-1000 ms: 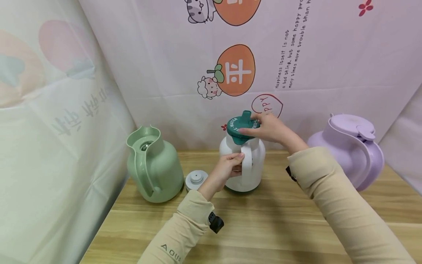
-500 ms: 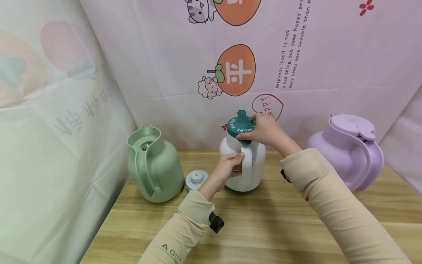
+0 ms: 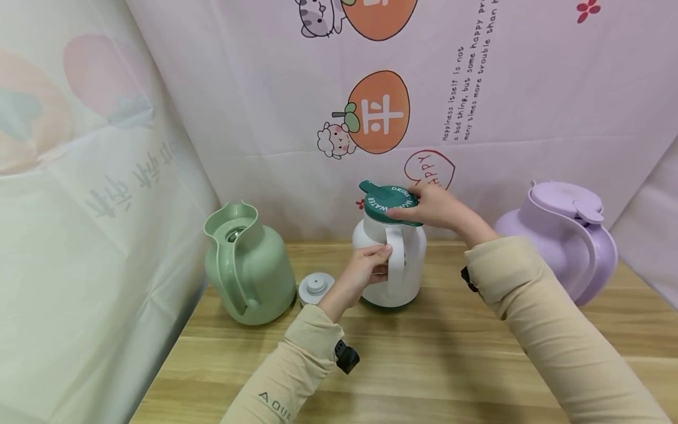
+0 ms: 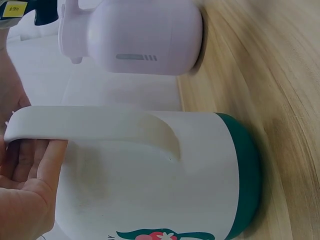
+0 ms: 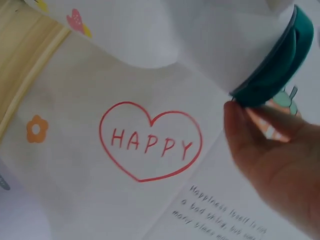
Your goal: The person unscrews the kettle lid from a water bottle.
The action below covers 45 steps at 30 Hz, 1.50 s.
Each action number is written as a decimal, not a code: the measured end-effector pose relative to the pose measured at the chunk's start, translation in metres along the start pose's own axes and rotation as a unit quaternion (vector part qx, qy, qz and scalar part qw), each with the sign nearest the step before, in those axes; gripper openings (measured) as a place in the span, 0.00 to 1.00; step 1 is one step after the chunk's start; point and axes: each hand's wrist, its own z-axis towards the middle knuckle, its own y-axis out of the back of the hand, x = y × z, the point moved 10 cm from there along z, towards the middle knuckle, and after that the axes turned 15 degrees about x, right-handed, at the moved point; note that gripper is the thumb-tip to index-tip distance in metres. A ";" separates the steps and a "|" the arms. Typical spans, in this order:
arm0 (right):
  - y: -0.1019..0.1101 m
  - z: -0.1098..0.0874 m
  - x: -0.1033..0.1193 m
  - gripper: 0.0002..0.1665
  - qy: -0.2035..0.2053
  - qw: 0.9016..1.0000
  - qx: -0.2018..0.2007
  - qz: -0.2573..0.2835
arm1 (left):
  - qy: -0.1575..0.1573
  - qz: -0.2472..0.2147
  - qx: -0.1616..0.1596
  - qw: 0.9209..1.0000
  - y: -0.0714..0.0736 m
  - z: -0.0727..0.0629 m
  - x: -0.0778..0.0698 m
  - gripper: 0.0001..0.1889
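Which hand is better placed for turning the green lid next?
Probably the right hand: it grips the green lid, while the left hand holds the handle of the white jug.

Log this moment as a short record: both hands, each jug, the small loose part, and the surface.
left hand: holds the white jug by its handle
right hand: grips the teal lid
white jug: upright, teal lid on top, tightness unclear
green jug: at left, uncovered
disc: between green jug and white jug
purple jug: at right, covered
surface: wooden table
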 end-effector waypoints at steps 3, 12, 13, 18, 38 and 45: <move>-0.002 0.000 0.009 0.51 -0.031 0.997 -0.042 -0.060 | -0.001 -0.002 -0.001 1.000 0.000 0.001 0.002 0.21; -0.001 0.001 0.020 0.49 -0.066 0.981 -0.108 -0.145 | 0.003 -0.003 0.002 1.000 0.000 0.002 0.003 0.21; 0.000 0.001 0.019 0.48 -0.057 0.985 -0.103 -0.129 | 0.003 -0.003 0.002 1.000 -0.001 0.002 0.002 0.21; 0.004 0.002 0.014 0.45 0.003 0.997 -0.063 -0.048 | -0.002 0.005 0.003 1.000 0.000 0.001 -0.002 0.22; -0.006 0.001 0.026 0.39 0.034 0.989 -0.115 -0.083 | -0.011 0.006 0.008 1.000 -0.001 -0.001 -0.001 0.21; 0.000 0.001 0.008 0.49 0.012 0.996 -0.090 -0.007 | -0.008 0.010 0.007 1.000 -0.002 -0.002 -0.002 0.21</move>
